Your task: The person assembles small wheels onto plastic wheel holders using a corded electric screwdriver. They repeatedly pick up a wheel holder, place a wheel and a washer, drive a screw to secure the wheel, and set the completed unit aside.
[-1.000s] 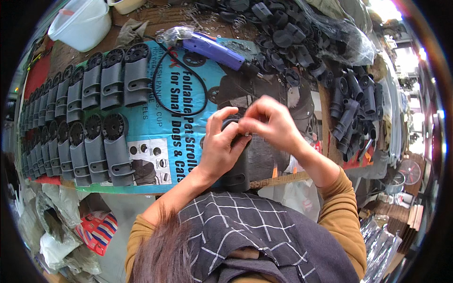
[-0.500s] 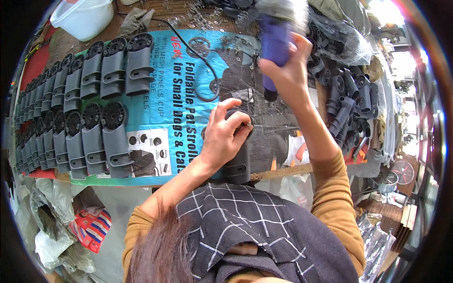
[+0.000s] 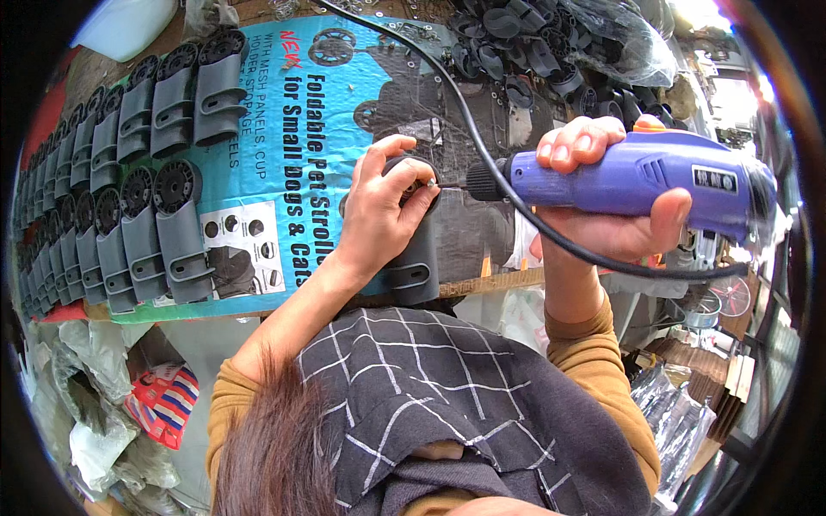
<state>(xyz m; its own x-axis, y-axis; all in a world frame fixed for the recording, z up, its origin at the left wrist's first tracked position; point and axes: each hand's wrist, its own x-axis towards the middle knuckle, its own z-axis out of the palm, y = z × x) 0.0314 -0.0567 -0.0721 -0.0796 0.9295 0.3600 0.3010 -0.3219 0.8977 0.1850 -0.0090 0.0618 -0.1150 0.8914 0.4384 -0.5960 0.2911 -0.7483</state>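
Note:
My left hand (image 3: 383,215) is closed, its thumb and fingertips pinching a small shiny screw (image 3: 432,182). It sits over the round top of a dark grey plastic part (image 3: 415,268), which lies upright to me at the table's near edge and is partly covered by the hand. Wrapped round a purple electric screwdriver (image 3: 641,176), my right hand (image 3: 594,232) holds it level at the right. The driver's black nose points left, with its thin bit close to the left fingertips; whether bit and screw touch, I cannot tell.
Two rows of similar grey parts (image 3: 185,232) fill the left side on a blue printed cardboard sheet (image 3: 258,112). A black cord (image 3: 460,107) arcs across the work area. Loose black parts (image 3: 516,52) and a clear plastic bag (image 3: 624,52) lie far right; a white tub (image 3: 125,26) stands far left.
The right hand has brought the screwdriver down and turned it from upright to level, its nose now beside the left hand. The left hand keeps its pinch on the part.

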